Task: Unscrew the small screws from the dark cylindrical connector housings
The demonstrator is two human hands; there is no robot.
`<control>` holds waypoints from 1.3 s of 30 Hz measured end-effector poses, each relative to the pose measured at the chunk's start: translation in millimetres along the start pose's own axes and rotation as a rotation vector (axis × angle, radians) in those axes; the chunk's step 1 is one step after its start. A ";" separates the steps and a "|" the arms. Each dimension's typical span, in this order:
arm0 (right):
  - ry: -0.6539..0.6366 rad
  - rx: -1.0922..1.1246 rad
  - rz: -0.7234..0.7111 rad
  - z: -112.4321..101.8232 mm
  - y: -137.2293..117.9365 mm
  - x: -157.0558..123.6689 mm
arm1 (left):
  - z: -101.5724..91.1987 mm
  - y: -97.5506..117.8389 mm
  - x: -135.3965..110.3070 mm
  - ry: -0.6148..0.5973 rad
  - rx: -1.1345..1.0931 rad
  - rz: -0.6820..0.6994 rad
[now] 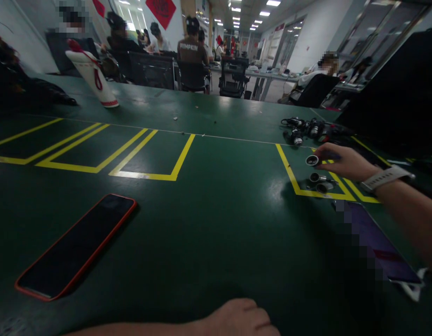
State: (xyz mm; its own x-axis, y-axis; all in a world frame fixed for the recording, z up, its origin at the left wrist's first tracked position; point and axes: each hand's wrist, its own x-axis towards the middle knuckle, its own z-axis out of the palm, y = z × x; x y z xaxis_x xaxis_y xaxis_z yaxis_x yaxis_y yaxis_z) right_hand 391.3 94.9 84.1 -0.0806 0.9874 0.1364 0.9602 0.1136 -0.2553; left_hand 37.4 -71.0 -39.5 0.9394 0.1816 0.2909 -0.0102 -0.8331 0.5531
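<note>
My right hand (pixel 345 161), with a pale band on its wrist, is closed in a pinch on a silver cylindrical connector (pixel 312 160) with a hollow round end. It is raised over a yellow-taped box at the right. Just below it, a similar silver connector (pixel 315 177) and another one (pixel 322 187) lie on the green table (pixel 216 224). At the bottom edge of the view, my left hand (pixel 242 319) shows only its back and bent knuckles. Its fingertips are hidden, and no object shows in it.
Black cables with silver connectors (pixel 298 135) lie heaped behind my right hand. An orange-cased phone (pixel 77 247) lies at left; another phone (pixel 380 242) lies under my right forearm. A white tapered object with red trim (pixel 93 77) stands farther back. Several people sit beyond.
</note>
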 end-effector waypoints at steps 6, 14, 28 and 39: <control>0.101 0.561 -0.356 21.1 -99.5 -84.0 | -32.2 17.8 -0.4 0.234 -0.337 -0.268; 0.089 0.702 -0.606 75.8 -197.7 -155.5 | -57.8 32.1 -24.2 0.569 -0.935 -0.591; 0.111 0.606 -0.690 106.9 -204.6 -155.2 | -64.9 16.1 -27.5 0.680 -0.938 -0.705; -0.108 0.650 -0.507 100.1 -212.0 -164.5 | -69.9 10.0 -31.1 0.539 -0.049 -0.609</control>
State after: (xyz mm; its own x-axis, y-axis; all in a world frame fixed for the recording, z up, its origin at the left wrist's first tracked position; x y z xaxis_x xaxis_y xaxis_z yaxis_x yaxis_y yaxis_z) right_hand 174.2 -80.6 20.0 -0.5186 0.8007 0.2998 0.4572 0.5560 -0.6942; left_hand -15.9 -48.4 11.5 0.4914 0.8322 0.2568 0.4223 -0.4856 0.7654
